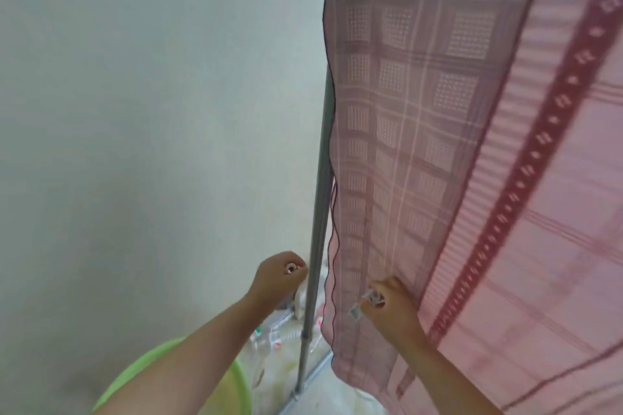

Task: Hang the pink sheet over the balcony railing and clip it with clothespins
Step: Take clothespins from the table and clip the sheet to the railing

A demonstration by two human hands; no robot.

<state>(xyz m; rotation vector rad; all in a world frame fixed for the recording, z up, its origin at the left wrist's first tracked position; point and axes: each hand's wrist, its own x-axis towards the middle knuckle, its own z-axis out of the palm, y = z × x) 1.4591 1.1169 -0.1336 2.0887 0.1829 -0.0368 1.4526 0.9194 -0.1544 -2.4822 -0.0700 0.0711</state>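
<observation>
The pink sheet (472, 145) hangs draped over a top bar, its dark-hemmed left edge falling just beside a grey upright pole (318, 212), with bare pale wall (135, 111) leaving open room to the left. The right hand (392, 305) presses against the sheet's lower part, fingers curled round pale clothespins (365, 303). The left hand (281, 274) is closed in a fist near the pole; something small and round shows in it, unclear what. A green basin (215, 387) sits low left, its contents hidden by the forearm.
</observation>
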